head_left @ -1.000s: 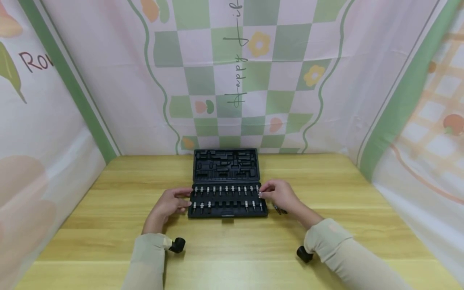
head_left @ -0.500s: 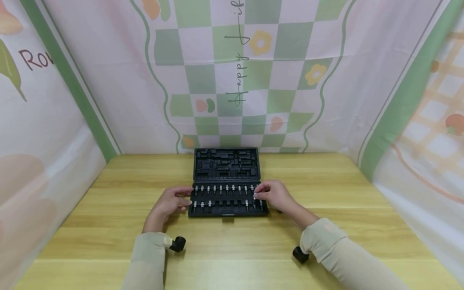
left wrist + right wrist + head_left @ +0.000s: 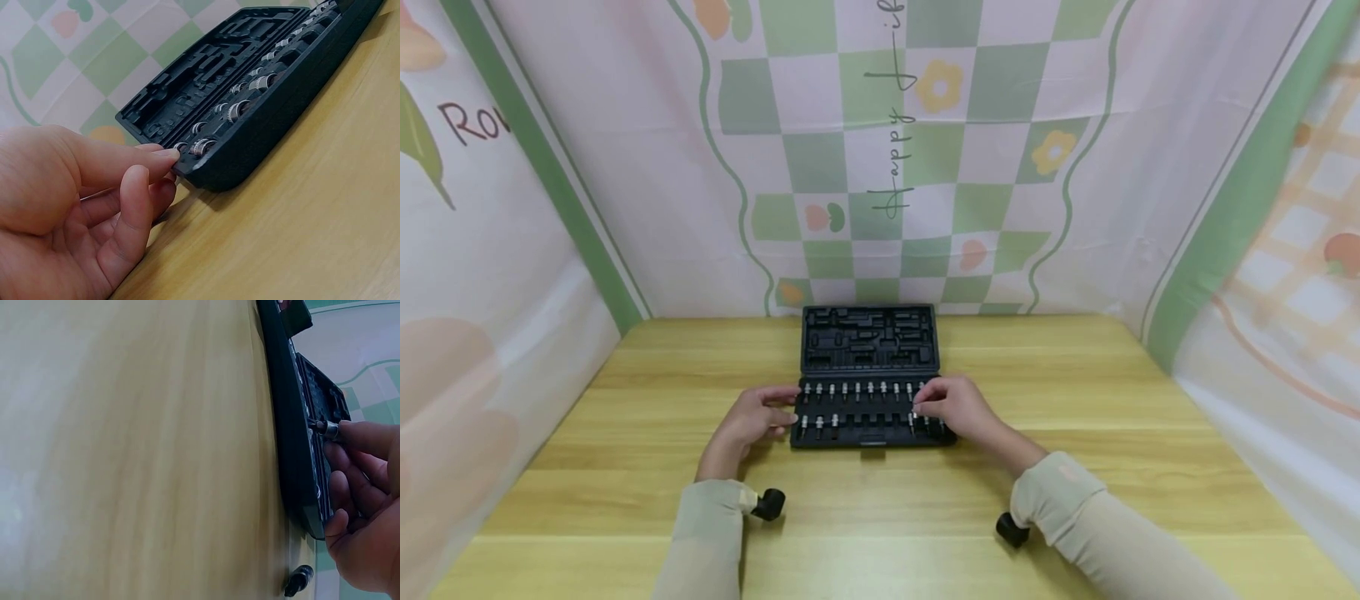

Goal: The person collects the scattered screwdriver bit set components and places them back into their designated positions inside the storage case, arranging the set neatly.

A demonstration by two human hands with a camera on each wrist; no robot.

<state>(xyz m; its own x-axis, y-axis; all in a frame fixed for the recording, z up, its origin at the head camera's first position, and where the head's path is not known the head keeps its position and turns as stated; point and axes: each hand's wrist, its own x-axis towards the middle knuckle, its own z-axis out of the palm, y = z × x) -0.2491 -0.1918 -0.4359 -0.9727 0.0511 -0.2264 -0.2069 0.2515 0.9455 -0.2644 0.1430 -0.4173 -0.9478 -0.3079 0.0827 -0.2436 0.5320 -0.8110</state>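
A black socket case (image 3: 872, 442) lies open on the table, with two rows of silver bit sockets (image 3: 870, 389) in its near half. My left hand (image 3: 751, 423) rests its thumb and index fingertips against the case's left edge; the left wrist view shows the thumb (image 3: 147, 164) touching the near corner. Over the right part of the case, my right hand (image 3: 957, 408) pinches a bit socket (image 3: 329, 429) between thumb and fingers. Its silver end is at the fingertips, its dark bit pointing away from them. The fingers partly cover the right ends of the rows.
The case's lid (image 3: 870, 337) stands raised at the back, its moulded recesses facing me. Unfilled slots (image 3: 872, 422) lie in the middle of the near row. A loose dark piece (image 3: 300, 580) lies on the wooden table (image 3: 880, 517) beside the case. A patterned cloth hangs behind.
My right hand has moved left from the case's right edge, over the near row's right-hand sockets, with the bit socket pinched. The left hand stays at the left edge.
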